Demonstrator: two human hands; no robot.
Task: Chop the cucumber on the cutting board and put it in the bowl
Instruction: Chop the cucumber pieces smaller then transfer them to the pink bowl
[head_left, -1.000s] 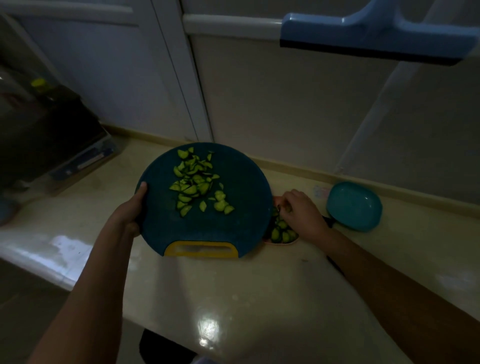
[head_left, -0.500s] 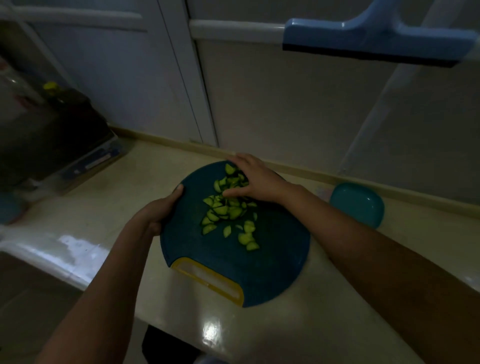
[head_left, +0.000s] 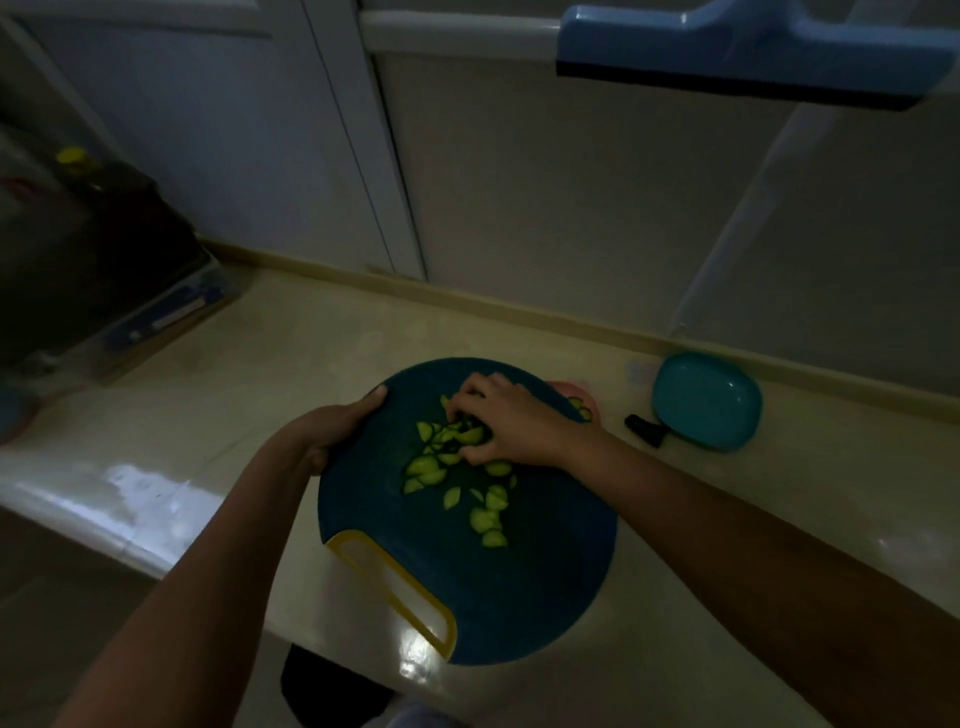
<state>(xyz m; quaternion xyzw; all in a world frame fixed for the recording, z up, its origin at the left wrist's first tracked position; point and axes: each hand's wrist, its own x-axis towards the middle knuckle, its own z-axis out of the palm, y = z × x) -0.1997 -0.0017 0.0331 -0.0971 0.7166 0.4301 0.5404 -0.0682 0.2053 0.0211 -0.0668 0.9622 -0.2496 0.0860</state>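
On the pale counter (head_left: 249, 374) the round, dark cutting board (head_left: 545, 571) lies with its yellow handle toward the person and its far right edge overlapping a pink bowl (head_left: 569, 388), most of which it hides. The chopping looks done. The cucumber pieces (head_left: 457, 488) lie scattered in the middle of the board, and a few slices already show in the visible sliver of the bowl. The left grip (head_left: 332, 436) is clamped on the board's left rim, thumb on top and fingers under the edge, which suggests it is holding the board raised or steady. Whether the board is actually lifted is hard to tell in this dim light. The right grip (head_left: 509, 421) is over the far end of the pile with its fingers curled down into the pieces and its thumb closing in from the near side, so a clutch of slices sits between them. The step in hand appears to be the transfer. The next move calls for carrying or sweeping that handful over the far edge into the bowl. The bowl is mostly covered, so pieces could easily land on the counter, and the loose ones nearer the handle need another pass.
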